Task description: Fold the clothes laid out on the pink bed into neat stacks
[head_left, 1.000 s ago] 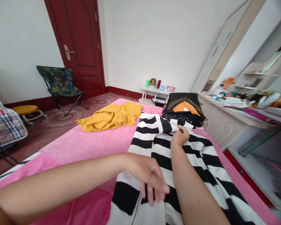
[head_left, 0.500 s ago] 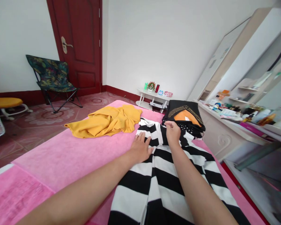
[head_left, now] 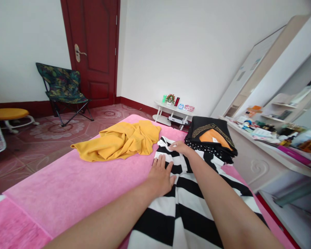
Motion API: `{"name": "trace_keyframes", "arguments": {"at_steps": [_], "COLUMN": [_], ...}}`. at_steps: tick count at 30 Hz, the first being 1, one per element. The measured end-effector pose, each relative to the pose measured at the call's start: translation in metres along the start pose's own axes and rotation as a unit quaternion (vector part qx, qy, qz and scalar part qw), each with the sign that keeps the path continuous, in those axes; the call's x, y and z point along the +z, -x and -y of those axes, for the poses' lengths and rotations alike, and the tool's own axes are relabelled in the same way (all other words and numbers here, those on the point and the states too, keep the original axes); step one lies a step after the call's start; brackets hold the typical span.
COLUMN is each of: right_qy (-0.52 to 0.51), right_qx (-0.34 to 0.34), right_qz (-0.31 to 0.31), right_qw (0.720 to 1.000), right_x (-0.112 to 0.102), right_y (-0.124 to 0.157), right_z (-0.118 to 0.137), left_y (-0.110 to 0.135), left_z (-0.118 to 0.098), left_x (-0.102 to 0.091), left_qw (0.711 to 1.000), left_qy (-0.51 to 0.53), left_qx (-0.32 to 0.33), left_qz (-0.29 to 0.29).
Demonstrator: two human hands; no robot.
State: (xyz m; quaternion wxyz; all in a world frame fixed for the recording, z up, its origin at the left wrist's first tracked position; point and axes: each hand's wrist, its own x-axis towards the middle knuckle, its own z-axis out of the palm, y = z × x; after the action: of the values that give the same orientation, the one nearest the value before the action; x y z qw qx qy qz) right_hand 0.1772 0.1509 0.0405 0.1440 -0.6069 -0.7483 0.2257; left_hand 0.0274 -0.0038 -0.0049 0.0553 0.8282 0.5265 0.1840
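Note:
A black-and-white striped garment (head_left: 168, 221) lies spread on the pink bed cover (head_left: 93, 186), its lower part running toward me. My left hand (head_left: 160, 176) rests flat on its left part, fingers stretched out. Fingertips of my right hand (head_left: 179, 147) are pinched on the garment's white far edge, a little beyond the left hand. To the left is a crumpled yellow garment (head_left: 124, 141). A stack of folded dark clothes (head_left: 209, 129), with an orange patch and gold pattern on top, sits just beyond the right forearm.
A dressing table (head_left: 269, 143) crowded with bottles and small items stands along the bed's right side. Past the bed's far end is a low white shelf table (head_left: 163, 119). A folding camp chair (head_left: 63, 83) and yellow stool (head_left: 10, 113) stand left, by the red door (head_left: 95, 52).
My right hand has moved left from beside the dark stack to the garment's far edge, pinching it. My left hand stays flat on the stripes. The view has shifted slightly.

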Motion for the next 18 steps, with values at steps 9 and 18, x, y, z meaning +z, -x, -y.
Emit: {"name": "trace_keyframes", "arguments": {"at_steps": [9, 18], "right_qy": [-0.008, 0.270], "right_qx": [0.001, 0.040], "right_qz": [-0.188, -0.236], "right_qw": [0.982, 0.933], "right_x": [-0.026, 0.000], "right_y": [0.007, 0.016], "right_z": [-0.023, 0.000], "left_y": [0.002, -0.001], "left_z": [0.000, 0.000], "left_x": [-0.003, -0.002], "left_qw": [0.998, 1.000], "left_qy": [0.034, 0.019], "left_qx": [-0.031, 0.000], "left_qz": [-0.037, -0.007]}}
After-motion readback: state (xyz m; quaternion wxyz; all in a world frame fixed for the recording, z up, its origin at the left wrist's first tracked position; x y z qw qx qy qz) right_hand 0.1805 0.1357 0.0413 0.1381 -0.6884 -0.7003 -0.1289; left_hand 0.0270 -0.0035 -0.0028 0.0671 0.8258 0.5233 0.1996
